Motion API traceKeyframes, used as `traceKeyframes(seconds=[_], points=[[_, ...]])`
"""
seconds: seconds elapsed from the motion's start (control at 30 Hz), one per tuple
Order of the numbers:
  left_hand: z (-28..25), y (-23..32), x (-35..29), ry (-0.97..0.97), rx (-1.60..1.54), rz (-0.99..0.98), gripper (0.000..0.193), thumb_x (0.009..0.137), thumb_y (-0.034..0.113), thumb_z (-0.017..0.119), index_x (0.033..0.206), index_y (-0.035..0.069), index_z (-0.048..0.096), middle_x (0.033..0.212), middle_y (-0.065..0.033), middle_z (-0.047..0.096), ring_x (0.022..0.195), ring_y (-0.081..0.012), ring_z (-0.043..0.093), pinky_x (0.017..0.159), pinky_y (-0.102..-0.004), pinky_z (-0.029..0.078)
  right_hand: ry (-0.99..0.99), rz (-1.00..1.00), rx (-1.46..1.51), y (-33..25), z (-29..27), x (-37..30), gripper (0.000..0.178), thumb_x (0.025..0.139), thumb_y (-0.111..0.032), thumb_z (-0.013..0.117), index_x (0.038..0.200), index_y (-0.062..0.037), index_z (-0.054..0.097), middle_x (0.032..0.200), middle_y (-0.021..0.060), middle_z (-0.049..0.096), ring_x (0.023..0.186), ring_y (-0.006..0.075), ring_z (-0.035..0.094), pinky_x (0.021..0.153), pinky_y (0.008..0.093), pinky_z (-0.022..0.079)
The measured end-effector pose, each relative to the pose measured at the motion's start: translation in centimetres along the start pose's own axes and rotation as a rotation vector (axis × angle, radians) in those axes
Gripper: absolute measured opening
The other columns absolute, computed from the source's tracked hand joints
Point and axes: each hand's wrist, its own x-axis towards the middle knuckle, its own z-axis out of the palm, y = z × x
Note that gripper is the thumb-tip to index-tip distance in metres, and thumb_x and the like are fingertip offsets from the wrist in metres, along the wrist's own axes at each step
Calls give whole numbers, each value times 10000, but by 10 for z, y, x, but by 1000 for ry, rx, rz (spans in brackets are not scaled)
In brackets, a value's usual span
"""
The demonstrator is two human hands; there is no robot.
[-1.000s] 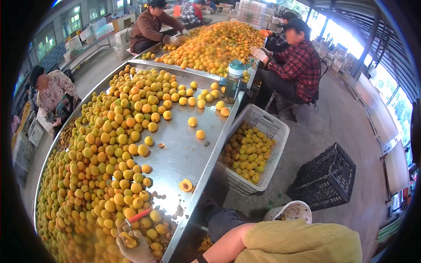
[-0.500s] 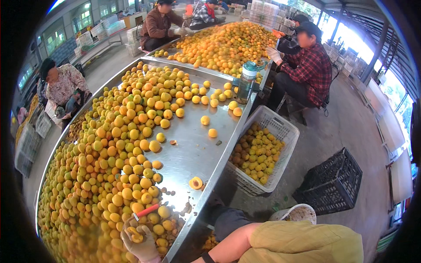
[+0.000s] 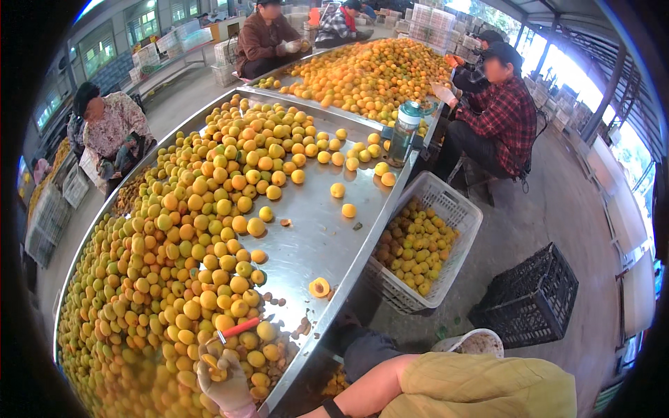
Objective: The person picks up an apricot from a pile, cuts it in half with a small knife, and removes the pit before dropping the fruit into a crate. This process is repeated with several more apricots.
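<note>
Head view shows the gloved left hand [image 3: 223, 380] closed on a red-handled knife [image 3: 239, 327] and a fruit half [image 3: 209, 362] over the counter [image 3: 313, 237], so the blade is best kept angled away from the fingers; the right hand is out of sight.

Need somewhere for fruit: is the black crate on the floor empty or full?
Empty: the black crate shows only bare lattice walls, no fruit inside.

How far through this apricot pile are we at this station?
Done so far: the white crate beside the table is partly filled with apricots, and one halved apricot lies on the bare steel. In hand: the gloved left hand holds a cut fruit and a red-handled knife; the right hand is out of view. Left: the big heap of whole apricots covers most of the steel table.
</note>
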Motion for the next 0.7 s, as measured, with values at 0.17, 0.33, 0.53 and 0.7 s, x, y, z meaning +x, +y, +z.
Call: traceKeyframes(seconds=[0.17,0.33,0.53,0.7], points=[[34,-8,1,171,70,81,426,942,186,539,1319,-1,473,1171,-76,591,819,-148,505,936,-309,451,2,0,-4,-2,-6,5,132,698,-188,641,617,-103,580,724,100,599,716,324,561,661,447,407],[43,-8,-1,229,54,118,498,932,166,550,1373,-22,416,1223,-111,568,874,-169,534,1010,-358,429,9,-14,-6,-3,-5,6,125,697,-185,639,620,-102,585,719,97,598,715,317,563,660,443,411],[32,-10,0,117,43,110,503,916,131,560,1363,-45,413,1284,-163,520,973,-185,556,1041,-385,425,-7,6,-19,0,-3,2,107,690,-193,640,648,-101,604,721,93,600,727,312,571,673,440,418],[37,-16,-1,40,1243,500,497,891,57,517,1358,-62,398,1327,-168,486,1155,-230,518,1063,-403,433,-45,0,-23,-2,-4,5,103,685,-195,645,664,-98,618,749,89,609,753,311,576,687,446,420]])
